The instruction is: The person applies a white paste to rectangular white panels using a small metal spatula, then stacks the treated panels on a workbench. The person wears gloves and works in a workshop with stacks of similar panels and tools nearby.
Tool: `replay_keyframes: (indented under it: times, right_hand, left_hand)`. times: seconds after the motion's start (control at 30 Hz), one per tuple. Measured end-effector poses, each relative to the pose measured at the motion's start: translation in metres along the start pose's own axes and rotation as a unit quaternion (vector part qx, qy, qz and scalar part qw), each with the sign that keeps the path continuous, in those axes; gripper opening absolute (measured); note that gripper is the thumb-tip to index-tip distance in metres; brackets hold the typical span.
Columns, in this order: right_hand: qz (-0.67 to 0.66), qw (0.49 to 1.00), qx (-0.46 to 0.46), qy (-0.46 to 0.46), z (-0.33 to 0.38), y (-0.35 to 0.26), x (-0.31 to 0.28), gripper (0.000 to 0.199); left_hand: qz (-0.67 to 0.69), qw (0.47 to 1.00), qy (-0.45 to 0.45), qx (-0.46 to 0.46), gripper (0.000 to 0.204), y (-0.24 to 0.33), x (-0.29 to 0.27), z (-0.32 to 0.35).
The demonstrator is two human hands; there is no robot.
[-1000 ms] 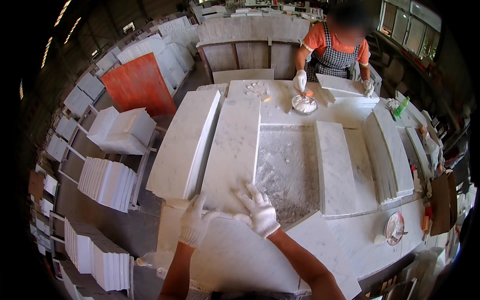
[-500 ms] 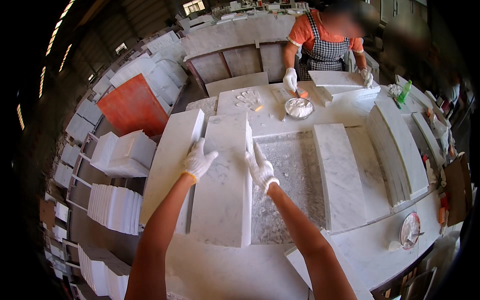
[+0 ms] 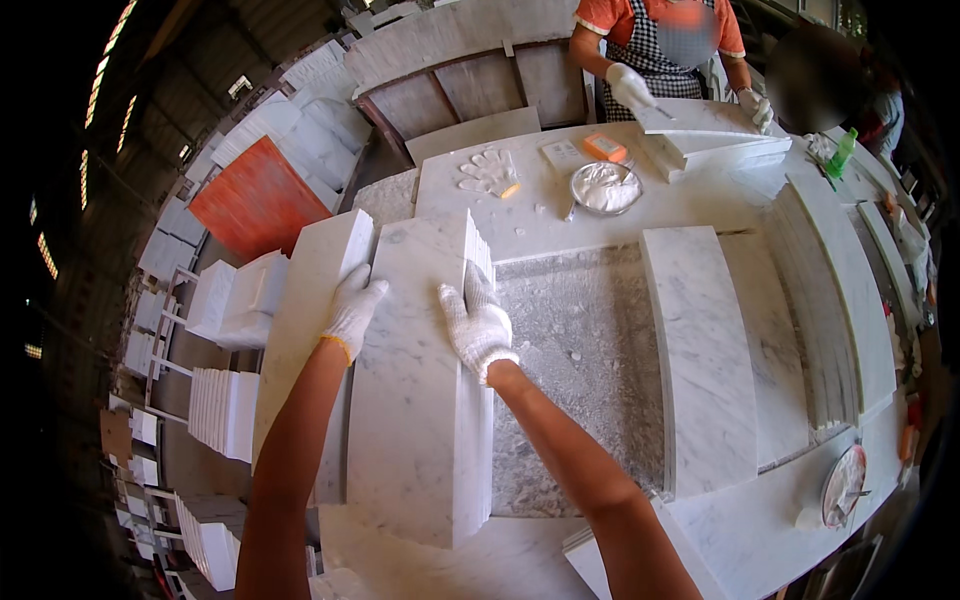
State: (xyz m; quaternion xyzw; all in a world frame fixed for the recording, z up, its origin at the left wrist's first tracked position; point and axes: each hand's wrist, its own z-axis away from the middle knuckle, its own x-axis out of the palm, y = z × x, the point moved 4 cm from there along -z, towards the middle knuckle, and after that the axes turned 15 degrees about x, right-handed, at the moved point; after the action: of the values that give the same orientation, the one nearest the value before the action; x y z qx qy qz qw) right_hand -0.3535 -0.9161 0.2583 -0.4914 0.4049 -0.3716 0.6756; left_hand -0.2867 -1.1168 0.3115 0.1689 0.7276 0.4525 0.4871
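A stack of long white, grey-veined marble slabs (image 3: 405, 410) lies before me, several layers showing along its right side. My left hand (image 3: 356, 312), in a white knit glove, is at its left edge, thumb over the top and fingers by the gap beside a neighbouring marble stack (image 3: 300, 340). My right hand (image 3: 478, 325), gloved too, grips the right edge, thumb on the top face and fingers along the layered side. Fingertips of both hands are partly hidden. To the right lies a rough, dusty grey recessed surface (image 3: 580, 380).
Another marble slab (image 3: 700, 350) lies beyond the recess, with a slab stack (image 3: 835, 300) further right. Across the table a co-worker's gloved hand (image 3: 630, 88) holds a small tool over a slab. A bowl of white paste (image 3: 606, 187), a loose glove (image 3: 490, 172) and an orange box (image 3: 604, 147) lie between us.
My right hand has moved from beside the stack onto its edge, thumb now on top. The co-worker's hand has gone from the paste bowl to the slab. The whole view has shifted.
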Motion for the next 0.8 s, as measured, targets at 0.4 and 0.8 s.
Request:
replay_keyframes:
  times: [0.4,0.8]
  right_hand:
    - [-0.048,0.998,0.015,-0.029,0.000,0.005,0.005,0.079]
    - [-0.205,0.978,0.026,-0.038,-0.038,0.005,0.005,0.075]
  left_hand:
    - [0.021,1.000,-0.002,0.006,0.032,0.022,0.008,0.003]
    - [0.113,0.989,-0.020,-0.088,0.039,0.007,0.012,-0.024]
